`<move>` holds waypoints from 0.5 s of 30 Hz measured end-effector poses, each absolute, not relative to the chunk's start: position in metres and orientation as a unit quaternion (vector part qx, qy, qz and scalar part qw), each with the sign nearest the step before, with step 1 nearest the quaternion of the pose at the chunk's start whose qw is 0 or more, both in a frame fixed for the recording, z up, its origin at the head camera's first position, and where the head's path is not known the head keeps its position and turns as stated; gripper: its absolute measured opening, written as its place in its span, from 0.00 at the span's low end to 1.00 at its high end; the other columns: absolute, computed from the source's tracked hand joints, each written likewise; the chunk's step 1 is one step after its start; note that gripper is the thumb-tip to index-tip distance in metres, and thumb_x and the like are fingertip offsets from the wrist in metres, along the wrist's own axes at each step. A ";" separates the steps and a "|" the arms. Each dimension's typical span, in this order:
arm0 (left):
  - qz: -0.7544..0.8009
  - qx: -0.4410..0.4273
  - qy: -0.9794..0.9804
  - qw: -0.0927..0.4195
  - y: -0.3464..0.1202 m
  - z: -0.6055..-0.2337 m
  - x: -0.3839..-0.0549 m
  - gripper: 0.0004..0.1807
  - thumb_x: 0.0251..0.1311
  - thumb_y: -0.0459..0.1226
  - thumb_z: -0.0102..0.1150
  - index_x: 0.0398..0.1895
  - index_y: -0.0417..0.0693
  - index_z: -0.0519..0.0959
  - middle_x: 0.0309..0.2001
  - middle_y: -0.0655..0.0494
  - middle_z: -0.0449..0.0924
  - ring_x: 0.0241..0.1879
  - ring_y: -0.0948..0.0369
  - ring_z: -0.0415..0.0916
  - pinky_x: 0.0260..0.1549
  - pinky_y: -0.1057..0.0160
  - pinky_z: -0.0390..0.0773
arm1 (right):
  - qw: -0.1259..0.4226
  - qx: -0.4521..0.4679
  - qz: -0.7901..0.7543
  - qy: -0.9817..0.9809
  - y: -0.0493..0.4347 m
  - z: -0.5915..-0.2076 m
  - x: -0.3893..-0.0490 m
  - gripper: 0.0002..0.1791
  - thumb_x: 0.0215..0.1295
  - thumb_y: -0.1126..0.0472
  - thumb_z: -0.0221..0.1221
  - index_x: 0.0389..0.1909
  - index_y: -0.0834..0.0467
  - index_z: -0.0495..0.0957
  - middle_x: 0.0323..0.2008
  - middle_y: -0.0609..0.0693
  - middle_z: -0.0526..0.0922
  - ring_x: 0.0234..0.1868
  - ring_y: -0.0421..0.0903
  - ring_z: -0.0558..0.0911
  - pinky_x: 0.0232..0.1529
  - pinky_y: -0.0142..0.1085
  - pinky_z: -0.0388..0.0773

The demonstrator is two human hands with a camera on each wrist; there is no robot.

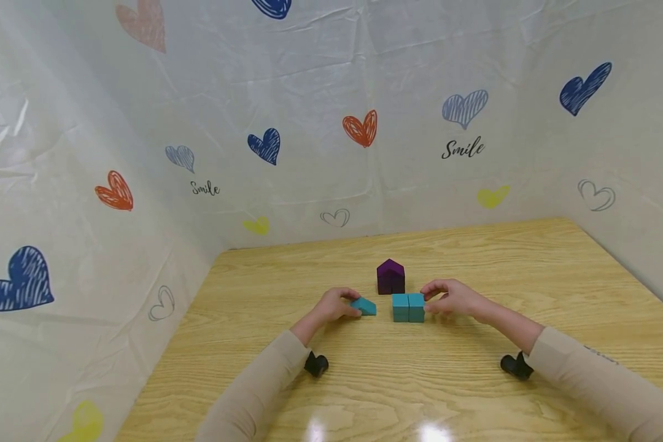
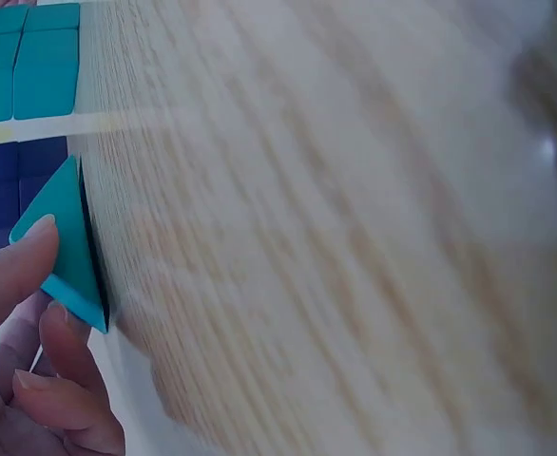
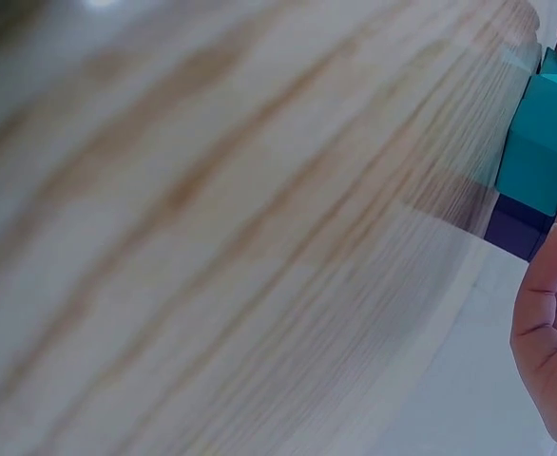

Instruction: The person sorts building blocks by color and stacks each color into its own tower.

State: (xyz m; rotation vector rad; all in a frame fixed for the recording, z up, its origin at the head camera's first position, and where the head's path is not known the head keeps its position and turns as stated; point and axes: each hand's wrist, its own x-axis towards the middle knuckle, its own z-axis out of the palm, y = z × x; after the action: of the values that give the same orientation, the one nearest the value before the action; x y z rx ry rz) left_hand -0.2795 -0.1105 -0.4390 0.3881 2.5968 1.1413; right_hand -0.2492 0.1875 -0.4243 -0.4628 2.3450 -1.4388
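Observation:
My left hand pinches a teal triangular block just above or on the tabletop; the left wrist view shows the thumb on the face of this wedge. To its right stand two teal blocks side by side, touching. My right hand is at the right side of that pair, fingers gently bent, the fingertips at or very near the right block. Whether they press on it is hard to tell. Behind the teal pair stands a purple house-shaped block stack with a pointed top.
The blocks stand on a light wood-grain table. A white sheet printed with hearts and "Smile" hangs behind it and at both sides. Black wrist devices sit under both sleeves.

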 end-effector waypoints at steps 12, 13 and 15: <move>0.443 0.105 0.878 0.149 -0.104 -0.422 -0.274 0.18 0.50 0.33 0.65 0.47 0.42 0.77 0.47 0.48 0.76 0.37 0.60 0.72 0.34 0.64 0.77 | 0.180 -0.161 -0.512 0.824 0.187 -0.422 -0.248 0.25 0.57 0.59 0.62 0.51 0.70 0.69 0.45 0.58 0.75 0.33 0.47 0.75 0.31 0.39 0.74; 0.446 0.107 0.876 0.148 -0.104 -0.419 -0.273 0.18 0.51 0.33 0.65 0.47 0.42 0.77 0.46 0.48 0.76 0.38 0.59 0.73 0.35 0.64 0.77 | 0.180 -0.161 -0.513 0.824 0.187 -0.422 -0.248 0.25 0.57 0.59 0.62 0.51 0.70 0.69 0.45 0.59 0.74 0.33 0.47 0.75 0.31 0.39 0.74; 0.450 0.111 0.874 0.143 -0.102 -0.414 -0.272 0.18 0.50 0.33 0.65 0.47 0.42 0.77 0.46 0.49 0.76 0.40 0.58 0.72 0.36 0.63 0.78 | 0.180 -0.161 -0.515 0.823 0.187 -0.423 -0.248 0.26 0.57 0.59 0.62 0.51 0.70 0.69 0.45 0.59 0.74 0.33 0.47 0.75 0.31 0.39 0.74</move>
State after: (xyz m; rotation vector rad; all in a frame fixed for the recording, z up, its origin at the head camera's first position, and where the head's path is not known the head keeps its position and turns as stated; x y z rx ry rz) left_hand -0.2717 -0.1022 -0.4140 0.3211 2.5209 1.2983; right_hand -0.2480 0.1866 -0.4226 -0.4544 2.3256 -1.4544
